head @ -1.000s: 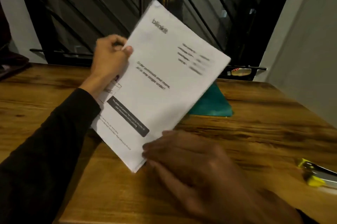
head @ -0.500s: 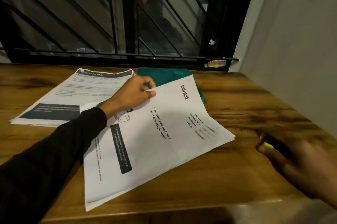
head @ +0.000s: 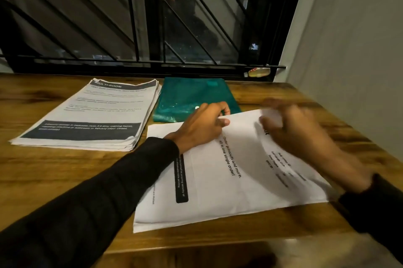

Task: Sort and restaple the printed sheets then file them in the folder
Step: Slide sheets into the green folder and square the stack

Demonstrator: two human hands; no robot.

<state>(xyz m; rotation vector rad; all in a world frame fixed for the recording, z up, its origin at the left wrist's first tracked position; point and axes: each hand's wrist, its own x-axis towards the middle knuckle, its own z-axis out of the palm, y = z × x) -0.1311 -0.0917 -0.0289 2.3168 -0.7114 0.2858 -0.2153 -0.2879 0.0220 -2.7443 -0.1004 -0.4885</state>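
Wooden table [head: 65,171] under a dark barred window, and I'm on the printed sheets [head: 229,171], lying just near-side of the green folder [head: 185,97], long axis running left-near to right-far. Left hand [head: 202,123] grips their far edge; right hand [head: 298,134], blurred, hovers over the far-right corner, grip unclear.

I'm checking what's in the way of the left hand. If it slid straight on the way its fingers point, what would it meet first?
Probably the right hand, blurred above the same printed sheet that the left hand pinches at its far edge. How high the right hand is held is unclear.
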